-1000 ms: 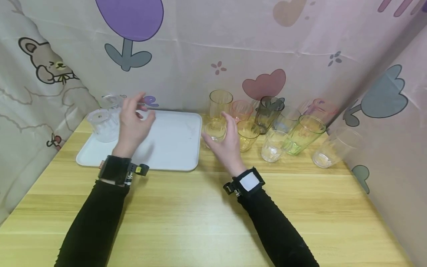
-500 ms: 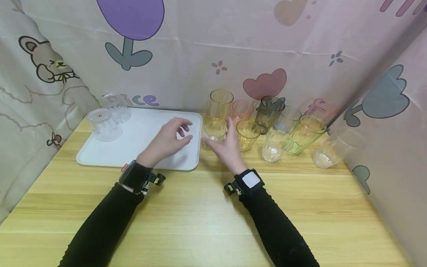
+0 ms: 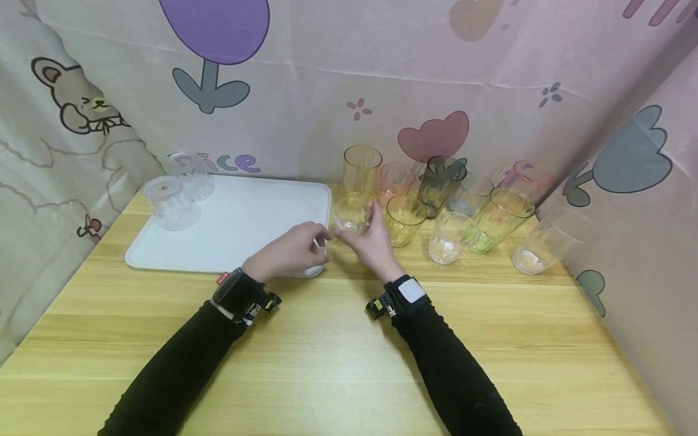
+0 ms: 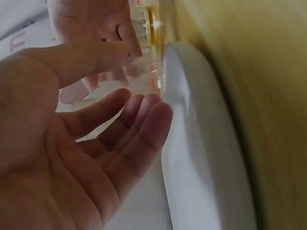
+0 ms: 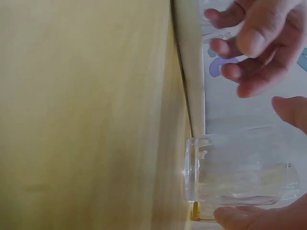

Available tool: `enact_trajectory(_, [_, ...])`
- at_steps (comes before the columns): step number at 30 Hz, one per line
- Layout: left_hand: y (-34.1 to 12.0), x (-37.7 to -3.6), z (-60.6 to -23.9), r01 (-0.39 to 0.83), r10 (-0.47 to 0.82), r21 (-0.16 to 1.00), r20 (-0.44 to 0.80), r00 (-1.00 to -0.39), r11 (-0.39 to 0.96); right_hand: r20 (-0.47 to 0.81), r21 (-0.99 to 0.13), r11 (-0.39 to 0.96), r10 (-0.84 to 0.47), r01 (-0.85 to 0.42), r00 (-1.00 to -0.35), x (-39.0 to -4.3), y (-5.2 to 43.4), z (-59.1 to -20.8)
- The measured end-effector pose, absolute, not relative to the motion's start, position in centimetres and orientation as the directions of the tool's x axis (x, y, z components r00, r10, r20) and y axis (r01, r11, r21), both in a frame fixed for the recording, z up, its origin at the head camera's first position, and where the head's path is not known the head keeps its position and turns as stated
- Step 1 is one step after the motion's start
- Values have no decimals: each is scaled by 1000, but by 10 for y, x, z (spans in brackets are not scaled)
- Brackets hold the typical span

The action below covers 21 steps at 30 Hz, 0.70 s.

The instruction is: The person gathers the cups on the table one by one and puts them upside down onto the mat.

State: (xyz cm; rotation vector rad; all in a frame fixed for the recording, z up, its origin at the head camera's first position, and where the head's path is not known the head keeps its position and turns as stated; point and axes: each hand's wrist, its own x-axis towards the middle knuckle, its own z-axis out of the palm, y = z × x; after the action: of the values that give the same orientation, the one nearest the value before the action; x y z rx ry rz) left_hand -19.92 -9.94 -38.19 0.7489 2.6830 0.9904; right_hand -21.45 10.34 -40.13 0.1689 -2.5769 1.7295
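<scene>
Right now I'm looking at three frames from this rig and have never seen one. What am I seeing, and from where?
No machine here: a person in black sleeves works with bare hands, wearing three cameras. The wide picture comes from the head, looking down at a wooden table. The two close-ups come from cameras strapped on the wrists. On the table lie a white tray with two clear cups turned upside down at its far left, and to the right of it a cluster of tinted and clear cups. The right hand grips a small clear cup just beside the tray's edge. The left hand holds nothing; it reaches toward that cup, fingers loosely curled over the tray's corner.
</scene>
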Motion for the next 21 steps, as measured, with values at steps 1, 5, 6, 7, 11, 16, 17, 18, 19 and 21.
enact_trajectory(1, [-98, -199, -383, 393, 523, 646, -12, -852, 654, 84, -923, 370, -78, -107, -993, -215, 104, -401])
enact_trajectory(5, [-96, -199, -386, 386, 536, 639, -49, -843, 666, 54, -933, 350, -99, -86, -994, -215, 104, -401])
enact_trajectory(6, [-95, -199, -386, 384, 537, 639, -54, -842, 667, 46, -933, 351, -101, -79, -994, -216, 105, -402])
enact_trajectory(7, [-95, -199, -387, 380, 536, 638, -60, -842, 669, 39, -934, 349, -101, -72, -994, -216, 104, -402])
enact_trajectory(11, [-95, -201, -389, 387, 547, 630, -73, -834, 674, 19, -928, 368, -96, -53, -995, -219, 104, -403])
enact_trajectory(16, [-95, -201, -390, 411, 567, 596, -93, -818, 690, 7, -920, 390, -83, -39, -997, -222, 103, -403])
enact_trajectory(17, [-95, -201, -389, 411, 567, 590, -99, -818, 696, 5, -918, 394, -80, -37, -997, -222, 103, -404])
enact_trajectory(18, [-95, -200, -389, 411, 568, 585, -104, -817, 699, 6, -917, 397, -77, -36, -997, -223, 103, -404])
enact_trajectory(19, [-96, -200, -389, 410, 568, 583, -110, -815, 701, 5, -915, 401, -74, -35, -997, -223, 102, -404])
enact_trajectory(21, [-96, -199, -388, 404, 569, 584, -123, -813, 704, 5, -913, 408, -67, -32, -998, -223, 102, -405])
